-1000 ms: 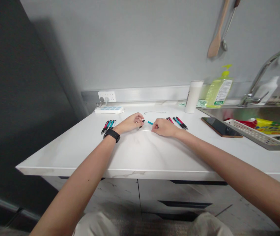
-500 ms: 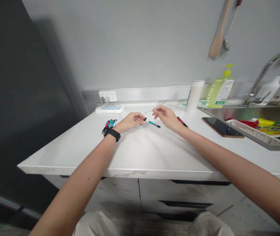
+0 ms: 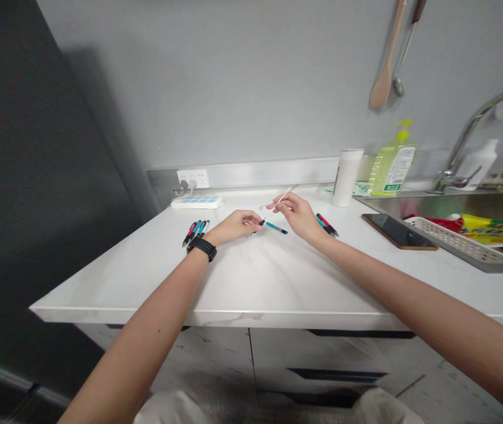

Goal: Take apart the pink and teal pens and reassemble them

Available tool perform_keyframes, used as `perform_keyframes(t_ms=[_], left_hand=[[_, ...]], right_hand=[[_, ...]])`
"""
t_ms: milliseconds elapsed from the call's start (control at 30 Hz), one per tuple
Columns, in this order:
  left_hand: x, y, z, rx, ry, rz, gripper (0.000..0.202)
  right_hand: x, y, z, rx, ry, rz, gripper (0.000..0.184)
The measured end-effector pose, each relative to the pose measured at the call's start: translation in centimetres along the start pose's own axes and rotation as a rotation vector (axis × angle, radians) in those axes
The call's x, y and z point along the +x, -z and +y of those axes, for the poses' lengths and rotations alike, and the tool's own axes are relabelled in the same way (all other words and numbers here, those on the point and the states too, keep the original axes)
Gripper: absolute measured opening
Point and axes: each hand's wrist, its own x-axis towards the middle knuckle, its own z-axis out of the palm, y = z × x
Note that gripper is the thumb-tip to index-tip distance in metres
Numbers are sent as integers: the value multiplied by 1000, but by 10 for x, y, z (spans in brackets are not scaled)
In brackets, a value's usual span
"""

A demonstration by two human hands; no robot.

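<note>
My left hand (image 3: 239,226), wearing a black watch (image 3: 202,247), pinches a small black pen part (image 3: 261,224) with a thin tip pointing up. My right hand (image 3: 299,217) holds a thin white pen refill (image 3: 285,193) between the fingers, slanting up to the right. A fine, light curved piece (image 3: 264,206) shows by its fingertips, too small to make out. Between and just below the hands lies a teal pen barrel (image 3: 277,228) on the white counter (image 3: 242,277). Several pens (image 3: 195,230) lie side by side beyond my left wrist, and a few more pens (image 3: 326,224) lie right of my right hand.
A power strip (image 3: 197,202) sits at the back left below a wall socket (image 3: 192,178). Toward the right stand a white cylinder (image 3: 347,178) and a soap bottle (image 3: 393,164). A phone (image 3: 398,231) lies before the sink (image 3: 437,206) and its white perforated tray (image 3: 463,240).
The white refill has tipped from nearly upright to a slant in my right hand. The black part in my left hand has turned, its thin tip now showing. The view has shifted slightly.
</note>
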Motion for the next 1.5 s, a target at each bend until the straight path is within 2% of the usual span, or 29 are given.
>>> perform_keyframes(t_ms=[267,400,467,533,600,667,767,867,967,1067,1167,1233,1367,1433,1500], left_hand=[[-1,0,2,-14,-17,15,31],[-1,0,2,-42,-30,2,32],[0,0,1,-62,-35,-8,31],[1,1,-2,-84,-40,-13,30],[2,1,-4,-103,-43,-6,30],[2,1,-6,-121,-46,13,31],[2,1,-7,-143,-54,33,35],[3,2,-9,-125,-40,53,33],[5,3,-13,-86,-13,115,31],[6,6,-18,-50,11,216,32],[7,8,-22,-56,23,243,32],[7,8,-22,-94,19,211,30],[7,8,-21,-160,44,154,27],[8,8,-22,-153,60,144,31],[8,9,-24,-132,57,136,35]], right_hand=[[-2,0,-1,-5,-54,-50,10],[-2,-1,2,-74,-132,-198,14],[-1,0,5,-133,-183,-246,23],[0,2,10,-244,-242,-237,40],[0,6,14,-416,-264,-218,48],[-2,10,18,-603,-239,-236,44],[-7,13,21,-816,-190,-330,31],[-10,14,22,-926,-167,-419,24],[-10,15,23,-947,-180,-434,24],[-8,16,24,-910,-195,-399,28],[-4,15,23,-766,-244,-295,33],[-1,14,19,-554,-335,-206,33],[4,11,8,8,-476,-51,21],[5,11,4,142,-484,16,16],[6,13,2,182,-478,69,15]])
